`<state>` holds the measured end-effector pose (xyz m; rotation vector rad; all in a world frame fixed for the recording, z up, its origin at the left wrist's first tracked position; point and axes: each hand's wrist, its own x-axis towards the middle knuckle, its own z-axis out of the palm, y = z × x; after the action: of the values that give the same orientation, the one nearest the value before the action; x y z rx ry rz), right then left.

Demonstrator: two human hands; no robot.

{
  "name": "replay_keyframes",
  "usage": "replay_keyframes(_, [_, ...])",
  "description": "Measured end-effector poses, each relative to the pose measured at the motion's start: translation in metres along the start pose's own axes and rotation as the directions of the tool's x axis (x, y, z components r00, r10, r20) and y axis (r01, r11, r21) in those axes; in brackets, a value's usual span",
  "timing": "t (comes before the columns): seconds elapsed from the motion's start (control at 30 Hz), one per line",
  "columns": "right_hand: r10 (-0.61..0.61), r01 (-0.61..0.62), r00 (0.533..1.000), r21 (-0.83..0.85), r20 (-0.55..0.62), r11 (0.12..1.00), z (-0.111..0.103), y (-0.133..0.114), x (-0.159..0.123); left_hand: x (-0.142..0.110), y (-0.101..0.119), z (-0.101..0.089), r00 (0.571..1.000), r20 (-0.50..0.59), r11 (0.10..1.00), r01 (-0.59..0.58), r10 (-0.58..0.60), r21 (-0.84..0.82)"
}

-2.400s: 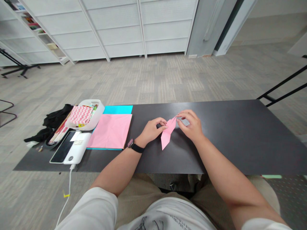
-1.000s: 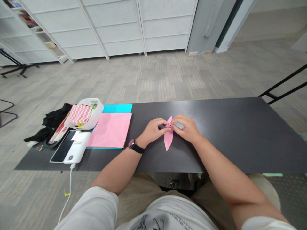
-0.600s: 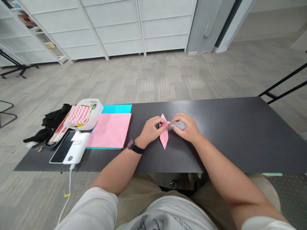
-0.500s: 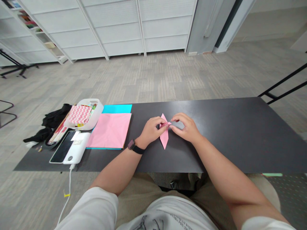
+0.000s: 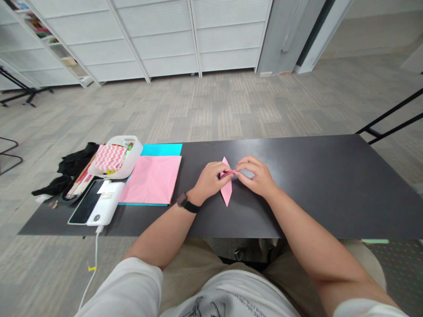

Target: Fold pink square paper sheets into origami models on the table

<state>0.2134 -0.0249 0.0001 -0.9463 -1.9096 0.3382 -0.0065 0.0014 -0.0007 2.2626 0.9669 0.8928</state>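
A black cloth [image 5: 77, 159] is located between 9 and 10 o'clock from the folded pink paper [image 5: 226, 191], at the far left of the table [image 5: 317, 189]. Beside it, an oblong dark tray [image 5: 69, 200] is filled with slender items. A flat device with a dark face [image 5: 85, 207] is placed between 8 and 9 o'clock, next to a white block [image 5: 107, 203], to which a white cable [image 5: 96, 248] is connected. Above these, a white basket [image 5: 134, 158] is positioned, in which a zigzag-patterned packet [image 5: 110, 157] is held. At 9 o'clock, a square pink sheet [image 5: 151, 180] is laid over a blue sheet [image 5: 162, 150], the upper edge of which is left exposed.

A watch [image 5: 181, 199] is worn on the left wrist. The left hand [image 5: 211, 178] is applied from 9 o'clock, and the narrow middle fold of the paper is pinched between thumb and fingers. The folded pink paper is situated between both hands, its points directed to 12 and 6 o'clock; whether it is supported by the table cannot be determined. The right hand [image 5: 257, 176] is applied from 3 o'clock, and the fold's tip is gripped by its fingertips.
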Motion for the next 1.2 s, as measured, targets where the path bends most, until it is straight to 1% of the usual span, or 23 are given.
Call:
replay_keyframes(0.2, [0.006, -0.006, 1.000, 0.015, 0.026, 1.000, 0.0007, 0.0007, 0.0001, -0.0005, 0.0015, -0.0005, 0.999, -0.019, 1.000, -0.026, 0.026, 0.009])
replay_keyframes(0.47, [-0.009, 0.009, 1.000, 0.037, 0.000, 0.999, -0.0003, -0.0006, 0.0003, -0.0001, -0.0014, 0.0001, 0.999, -0.021, 0.999, -0.031, 0.031, 0.019])
replay_keyframes(0.67, [0.035, -0.036, 0.999, 0.046, 0.018, 0.998, 0.0010, 0.0029, -0.0003, 0.0007, 0.0002, -0.0027, 0.996, -0.090, 1.000, -0.003, 0.006, 0.028])
replay_keyframes(0.9, [0.038, -0.037, 0.999, 0.028, -0.037, 0.999, 0.0007, 0.0041, -0.0001, 0.0001, -0.0015, -0.0014, 0.992, -0.115, 0.997, -0.048, 0.054, 0.052])
replay_keyframes(1.07, [0.036, -0.035, 0.999, 0.024, -0.021, 0.999, -0.0009, 0.0024, 0.0012, 0.0002, 0.0005, -0.0018, 0.989, -0.132, 0.997, -0.058, 0.065, 0.052])
replay_keyframes(1.2, [0.056, -0.059, 0.997, 0.066, 0.043, 0.996, 0.0003, 0.0023, 0.0003, 0.0001, 0.0000, -0.0024, 0.985, -0.157, 0.997, -0.066, 0.071, 0.035])
